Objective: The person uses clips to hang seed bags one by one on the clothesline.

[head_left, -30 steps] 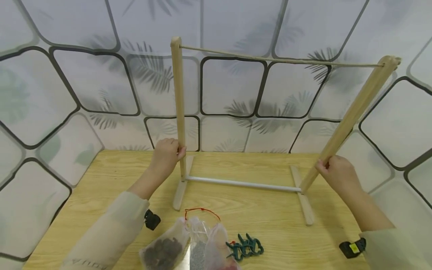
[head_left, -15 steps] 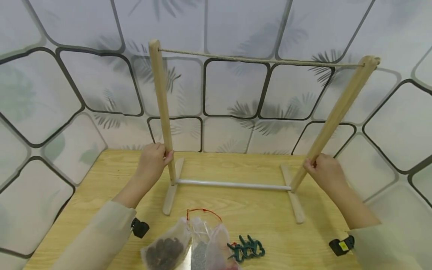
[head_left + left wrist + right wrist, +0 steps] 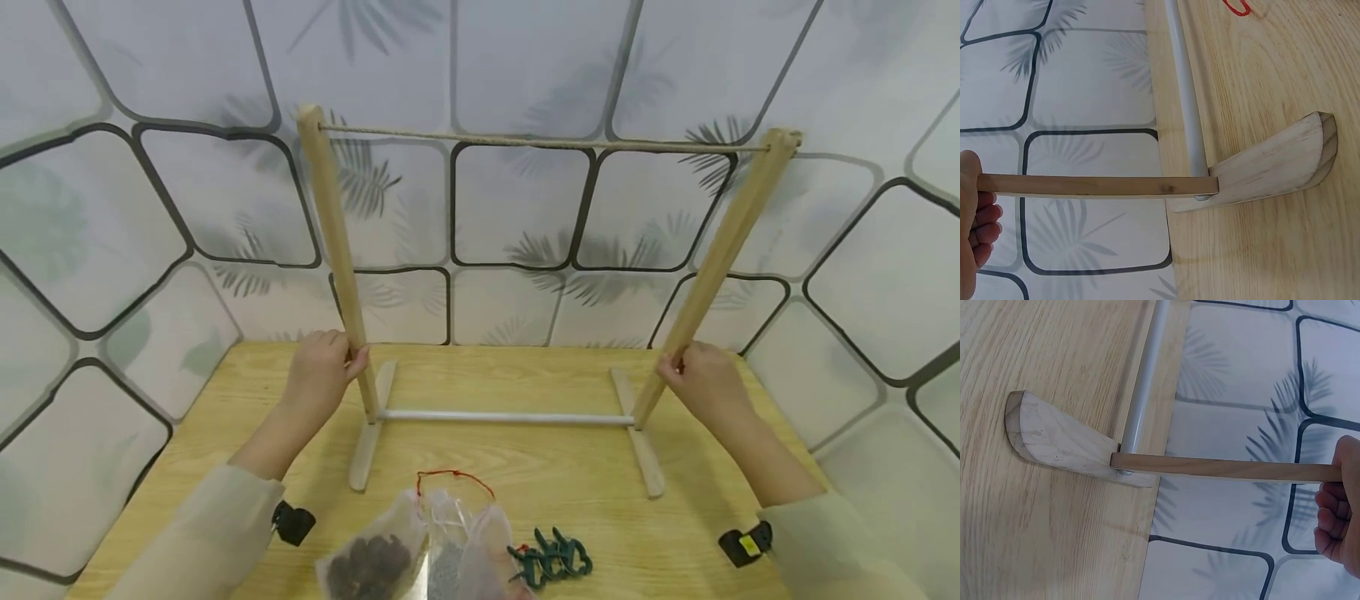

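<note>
A wooden rack (image 3: 340, 242) stands on the table, its two uprights leaning outward toward their tops. Between the tops runs a thin cord (image 3: 540, 142); low down, a white rod (image 3: 510, 417) joins the feet. My left hand (image 3: 318, 375) grips the left upright above its foot (image 3: 365, 450). On the other side my right hand (image 3: 707, 382) holds the right upright (image 3: 723, 250) at a similar height, above the right foot (image 3: 647, 462). Each wrist view shows curled fingers at the upright's edge, and both feet rest on the wood.
Near the front edge of the table (image 3: 585, 492) lie mesh bags, one with dark round pieces (image 3: 371, 567), and a clear bag with grey contents (image 3: 446, 567). A red string (image 3: 453, 472) loops above them. Green plastic clips (image 3: 551, 557) lie to their right. A patterned curtain (image 3: 517, 200) hangs behind.
Both hands have moved the rack to the left, and it now faces the head camera more squarely. The bags and clips stay about where they were.
</note>
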Demonstrator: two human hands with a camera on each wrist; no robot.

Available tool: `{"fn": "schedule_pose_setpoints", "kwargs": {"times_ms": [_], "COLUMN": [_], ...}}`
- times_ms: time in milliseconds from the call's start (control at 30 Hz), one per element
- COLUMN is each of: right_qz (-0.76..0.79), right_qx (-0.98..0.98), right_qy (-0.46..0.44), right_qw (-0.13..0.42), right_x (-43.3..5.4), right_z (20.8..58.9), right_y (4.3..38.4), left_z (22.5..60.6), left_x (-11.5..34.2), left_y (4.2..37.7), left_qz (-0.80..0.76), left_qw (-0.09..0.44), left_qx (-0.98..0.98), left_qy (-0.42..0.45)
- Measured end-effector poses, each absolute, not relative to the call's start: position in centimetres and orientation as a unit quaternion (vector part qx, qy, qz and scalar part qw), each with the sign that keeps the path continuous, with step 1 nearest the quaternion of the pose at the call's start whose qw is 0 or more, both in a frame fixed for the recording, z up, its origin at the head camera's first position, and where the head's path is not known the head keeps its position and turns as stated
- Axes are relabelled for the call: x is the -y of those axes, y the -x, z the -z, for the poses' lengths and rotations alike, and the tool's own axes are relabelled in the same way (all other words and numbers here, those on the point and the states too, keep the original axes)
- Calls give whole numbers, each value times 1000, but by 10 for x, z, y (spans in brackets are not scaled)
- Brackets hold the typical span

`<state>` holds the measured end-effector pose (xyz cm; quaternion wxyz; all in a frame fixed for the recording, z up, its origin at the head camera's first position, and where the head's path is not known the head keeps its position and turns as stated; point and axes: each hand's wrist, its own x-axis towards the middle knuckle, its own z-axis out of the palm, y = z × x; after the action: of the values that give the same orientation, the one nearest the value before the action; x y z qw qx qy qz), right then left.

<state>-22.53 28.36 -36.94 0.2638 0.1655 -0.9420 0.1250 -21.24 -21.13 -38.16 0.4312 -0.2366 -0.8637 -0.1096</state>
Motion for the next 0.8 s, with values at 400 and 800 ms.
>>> {"fn": "schedule_pose_setpoints", "kwargs": {"times_ms": [400, 800], "right_qz": [-128, -86], "right_qx": [935, 960], "right_qy": [-196, -192], "right_qw": [265, 184], "right_x": [-259, -265], "right_z": [375, 360], "right_y": [226, 223], "left_z": [386, 375], "left_x": [235, 237], "left_y": [190, 196], "left_qz": [100, 69], "left_qw": [426, 417], "left_qx": [874, 876], "left_qy": [211, 233]}}
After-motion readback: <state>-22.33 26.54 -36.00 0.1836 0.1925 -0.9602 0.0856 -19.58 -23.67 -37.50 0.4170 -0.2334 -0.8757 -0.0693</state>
